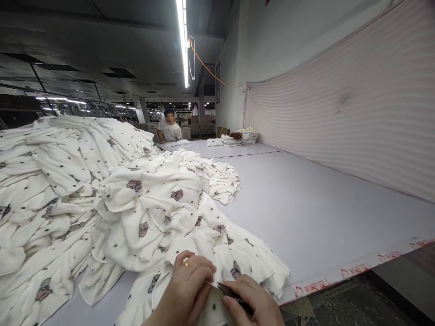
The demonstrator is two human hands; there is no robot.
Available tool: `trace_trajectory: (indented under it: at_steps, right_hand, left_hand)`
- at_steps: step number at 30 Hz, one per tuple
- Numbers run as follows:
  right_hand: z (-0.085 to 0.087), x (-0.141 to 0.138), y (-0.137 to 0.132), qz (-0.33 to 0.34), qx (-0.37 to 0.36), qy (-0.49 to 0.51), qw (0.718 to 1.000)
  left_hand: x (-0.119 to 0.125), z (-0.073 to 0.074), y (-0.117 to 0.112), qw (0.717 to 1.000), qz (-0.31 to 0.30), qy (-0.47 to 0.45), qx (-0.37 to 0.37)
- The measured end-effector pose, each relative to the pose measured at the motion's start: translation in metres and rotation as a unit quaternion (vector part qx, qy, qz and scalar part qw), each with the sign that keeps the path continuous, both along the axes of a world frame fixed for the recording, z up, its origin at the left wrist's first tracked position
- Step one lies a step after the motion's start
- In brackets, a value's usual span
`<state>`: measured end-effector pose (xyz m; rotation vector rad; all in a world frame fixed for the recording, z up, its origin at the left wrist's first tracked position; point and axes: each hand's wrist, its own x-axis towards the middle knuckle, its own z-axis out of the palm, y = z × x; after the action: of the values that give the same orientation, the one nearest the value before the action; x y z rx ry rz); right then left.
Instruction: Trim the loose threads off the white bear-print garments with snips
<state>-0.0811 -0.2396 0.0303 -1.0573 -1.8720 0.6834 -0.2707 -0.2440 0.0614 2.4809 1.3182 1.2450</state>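
White fabric [149, 203] printed with bears and small dark marks lies crumpled in front of me. My left hand [186, 287], with a gold ring on one finger, pinches an edge of this cloth. Close beside it, my right hand [253, 301] is wrapped round a small black tool [234, 296] that looks like thread snips. Its tip reaches the pinched bit of cloth at my left fingertips. Whether the blades are apart cannot be made out, and my fingers cover part of the tool.
A tall heap of the same fabric [61, 158] rises on the left. The pale table [322, 213] runs off to the right, its front edge taped with red print. Folded stacks [249, 136] lie at the far end, where a co-worker [170, 129] stands. A striped sheet [340, 108] hangs along the right wall.
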Motion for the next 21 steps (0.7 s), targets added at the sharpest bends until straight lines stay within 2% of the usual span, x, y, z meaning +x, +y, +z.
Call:
trace_trajectory:
  at_steps: [6,10,11,13,15,17,19,21]
  right_hand:
    - [0.007,0.002,0.004,0.020,-0.026,-0.057,0.998]
    - [0.000,0.001,0.001,-0.027,-0.026,-0.026,0.999]
    - [-0.001,-0.001,0.001,-0.044,-0.019,-0.014,0.999]
    - [-0.004,-0.004,0.004,-0.063,-0.008,-0.004,0.998]
    - [-0.002,-0.008,0.009,-0.073,-0.007,0.002,0.997]
    - [0.001,-0.010,0.015,-0.098,-0.020,0.027,0.995]
    - [0.005,-0.011,0.019,-0.114,-0.030,0.070,0.991]
    - [0.007,-0.013,0.019,-0.088,-0.014,0.101,0.991]
  left_hand:
    - [-0.002,0.005,0.003,0.999,-0.007,0.018,-0.025]
    - [-0.004,0.010,0.006,0.999,-0.001,0.019,-0.030]
    - [-0.005,0.012,0.006,0.999,-0.004,0.013,-0.050]
    - [-0.006,0.017,0.007,0.987,-0.015,-0.026,-0.159]
    - [-0.008,0.020,0.009,0.938,-0.041,-0.114,-0.324]
    - [-0.008,0.021,0.010,0.864,-0.072,-0.221,-0.446]
    - [-0.007,0.019,0.012,0.812,-0.101,-0.301,-0.490]
    - [-0.006,0.016,0.015,0.790,-0.110,-0.346,-0.494]
